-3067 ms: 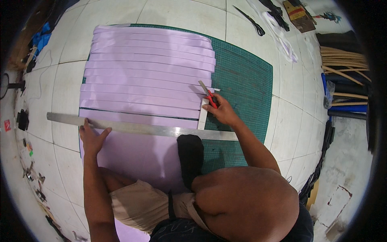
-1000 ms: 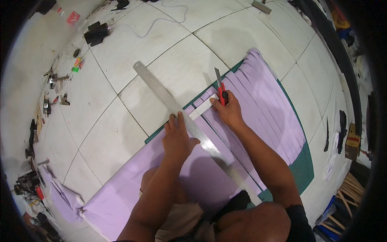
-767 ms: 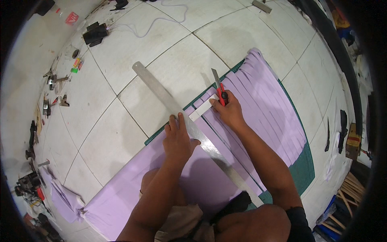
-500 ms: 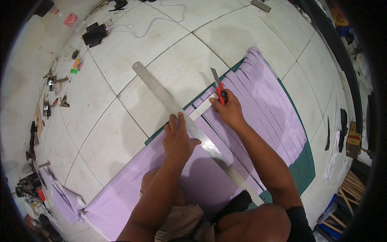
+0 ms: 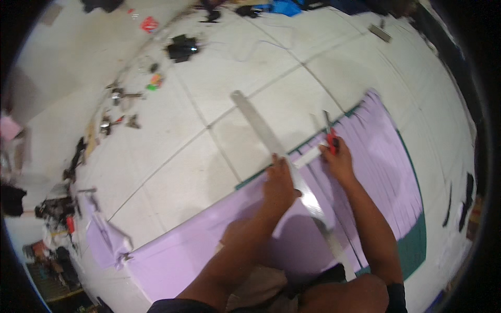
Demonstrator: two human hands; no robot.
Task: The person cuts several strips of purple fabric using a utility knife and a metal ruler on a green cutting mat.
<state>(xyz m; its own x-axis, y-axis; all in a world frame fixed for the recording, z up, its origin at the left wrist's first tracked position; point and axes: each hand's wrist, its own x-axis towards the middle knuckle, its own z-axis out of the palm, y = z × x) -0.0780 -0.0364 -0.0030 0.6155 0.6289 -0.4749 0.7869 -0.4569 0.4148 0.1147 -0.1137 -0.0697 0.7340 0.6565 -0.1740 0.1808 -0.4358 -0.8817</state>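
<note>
A long metal ruler (image 5: pixel 261 123) lies slantwise over lilac fabric (image 5: pixel 180 232), its far end reaching past the fabric's edge onto the tiles. My left hand (image 5: pixel 279 185) presses on the ruler with fingers stretched out. In my right hand (image 5: pixel 340 163) is a red utility knife (image 5: pixel 332 142), its blade out and pointing away from me. My right thumb and fingers also touch a short white strip (image 5: pixel 308 156), which lies across the fabric beside the ruler. To the right, the fabric is cut into narrow strips (image 5: pixel 383 161). A green cutting mat (image 5: pixel 415 250) shows underneath.
White floor tiles (image 5: pixel 172 172) surround the mat. A black device (image 5: pixel 182 48) with a cable stands at the far left. Clamps (image 5: pixel 117 96) and small tools lie along the left side. Bunched lilac fabric (image 5: pixel 104 237) sits at the near left. A small metal block (image 5: pixel 380 33) is at the far right.
The whole view has swung left, so everything appears further right, with some blur. Both hands, the ruler and the knife look much the same relative to the fabric.
</note>
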